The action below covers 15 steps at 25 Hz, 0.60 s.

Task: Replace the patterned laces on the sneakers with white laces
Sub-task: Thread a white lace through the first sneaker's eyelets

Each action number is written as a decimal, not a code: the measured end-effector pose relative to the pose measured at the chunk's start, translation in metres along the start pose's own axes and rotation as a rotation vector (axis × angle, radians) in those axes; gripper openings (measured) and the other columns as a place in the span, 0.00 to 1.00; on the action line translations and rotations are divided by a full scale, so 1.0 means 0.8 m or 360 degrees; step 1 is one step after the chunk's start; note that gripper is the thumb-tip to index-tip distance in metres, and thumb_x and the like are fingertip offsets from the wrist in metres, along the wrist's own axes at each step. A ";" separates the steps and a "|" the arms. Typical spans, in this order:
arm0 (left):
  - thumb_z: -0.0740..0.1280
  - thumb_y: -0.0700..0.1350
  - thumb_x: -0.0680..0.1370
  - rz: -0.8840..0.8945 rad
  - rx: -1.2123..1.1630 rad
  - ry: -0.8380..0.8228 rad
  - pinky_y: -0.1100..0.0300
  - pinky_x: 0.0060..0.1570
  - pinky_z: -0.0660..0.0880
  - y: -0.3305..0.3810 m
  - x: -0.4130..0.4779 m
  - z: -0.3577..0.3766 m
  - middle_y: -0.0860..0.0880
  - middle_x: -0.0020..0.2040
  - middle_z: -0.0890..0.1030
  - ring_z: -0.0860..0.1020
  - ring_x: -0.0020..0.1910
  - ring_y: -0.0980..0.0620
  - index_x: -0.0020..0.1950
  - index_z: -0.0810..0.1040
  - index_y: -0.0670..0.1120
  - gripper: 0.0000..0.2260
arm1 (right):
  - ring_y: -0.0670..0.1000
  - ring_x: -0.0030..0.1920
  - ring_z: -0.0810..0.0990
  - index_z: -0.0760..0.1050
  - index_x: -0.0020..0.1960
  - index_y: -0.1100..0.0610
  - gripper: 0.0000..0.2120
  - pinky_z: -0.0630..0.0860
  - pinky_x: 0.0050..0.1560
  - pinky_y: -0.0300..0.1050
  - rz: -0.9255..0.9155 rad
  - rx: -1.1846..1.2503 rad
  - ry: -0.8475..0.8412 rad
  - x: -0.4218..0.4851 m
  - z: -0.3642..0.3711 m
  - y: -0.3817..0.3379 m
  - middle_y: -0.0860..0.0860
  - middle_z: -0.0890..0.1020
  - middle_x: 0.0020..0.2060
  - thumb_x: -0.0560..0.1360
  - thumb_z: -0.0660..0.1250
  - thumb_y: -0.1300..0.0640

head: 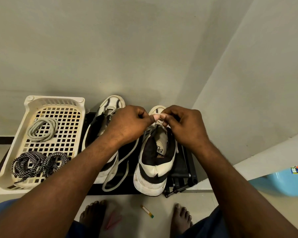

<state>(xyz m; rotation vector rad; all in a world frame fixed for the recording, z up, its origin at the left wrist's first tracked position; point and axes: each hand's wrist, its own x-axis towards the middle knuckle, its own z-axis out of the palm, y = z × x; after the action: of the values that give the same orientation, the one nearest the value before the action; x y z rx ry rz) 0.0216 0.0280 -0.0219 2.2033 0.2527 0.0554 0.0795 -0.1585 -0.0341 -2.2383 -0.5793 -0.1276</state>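
We see the right sneaker (153, 172) standing at the right end of the bench (181, 165), its heel at the near edge. The left hand (127, 124) and right hand (184, 126) meet over its front, fingers curled, both pinching the white lace (113, 174). Its slack loops down between this shoe and the left sneaker (110, 103). The patterned laces (34, 163) lie in the basket (33, 100) at the bench's left end.

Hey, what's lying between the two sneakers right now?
A loose white lace loops across the black rack there, shown in the head view.
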 end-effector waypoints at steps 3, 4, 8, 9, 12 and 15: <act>0.75 0.60 0.73 0.0083 0.0444 -0.0167 0.52 0.47 0.81 -0.002 -0.011 0.009 0.54 0.38 0.84 0.82 0.40 0.56 0.45 0.83 0.53 0.11 | 0.40 0.48 0.84 0.87 0.52 0.46 0.05 0.81 0.54 0.46 0.0045 -0.0043 -0.0096 0.001 -0.005 0.006 0.40 0.87 0.46 0.78 0.74 0.52; 0.74 0.57 0.73 0.0109 0.0521 -0.0164 0.52 0.47 0.81 -0.002 -0.013 0.013 0.54 0.39 0.84 0.82 0.41 0.55 0.46 0.84 0.53 0.09 | 0.40 0.50 0.83 0.87 0.53 0.46 0.06 0.80 0.55 0.44 0.0026 -0.0083 -0.0121 0.000 -0.004 0.006 0.40 0.87 0.48 0.78 0.73 0.53; 0.72 0.48 0.76 -0.0057 0.0247 -0.0033 0.54 0.50 0.81 -0.009 -0.009 0.013 0.53 0.41 0.85 0.83 0.44 0.53 0.48 0.86 0.51 0.03 | 0.36 0.44 0.79 0.86 0.47 0.46 0.06 0.72 0.45 0.33 0.0109 -0.0124 -0.0119 -0.001 -0.002 0.006 0.38 0.84 0.42 0.77 0.73 0.56; 0.72 0.46 0.77 -0.0139 0.0105 -0.0044 0.52 0.51 0.82 -0.011 -0.008 0.011 0.53 0.41 0.85 0.83 0.44 0.52 0.46 0.86 0.51 0.03 | 0.36 0.44 0.79 0.85 0.46 0.46 0.05 0.70 0.43 0.32 0.0111 -0.0136 -0.0127 -0.001 -0.001 0.005 0.38 0.83 0.40 0.76 0.73 0.55; 0.70 0.40 0.77 -0.0347 -0.0209 -0.0101 0.45 0.49 0.85 -0.014 -0.004 0.006 0.48 0.42 0.86 0.85 0.44 0.47 0.44 0.86 0.48 0.06 | 0.42 0.47 0.79 0.86 0.47 0.45 0.03 0.74 0.46 0.41 0.0025 -0.0227 -0.0203 -0.004 0.015 0.001 0.39 0.83 0.42 0.75 0.74 0.52; 0.70 0.38 0.77 -0.0401 -0.0281 -0.0164 0.44 0.48 0.85 -0.015 -0.001 0.005 0.45 0.44 0.86 0.86 0.46 0.45 0.45 0.85 0.46 0.05 | 0.47 0.50 0.79 0.86 0.48 0.42 0.05 0.79 0.52 0.49 0.0075 -0.0294 -0.0193 -0.008 0.032 -0.001 0.40 0.85 0.42 0.73 0.73 0.47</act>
<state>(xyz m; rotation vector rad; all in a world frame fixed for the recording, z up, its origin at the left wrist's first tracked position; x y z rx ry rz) 0.0191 0.0316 -0.0339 1.9777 0.4480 -0.1684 0.0713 -0.1413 -0.0526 -2.4502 -0.6001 -0.0217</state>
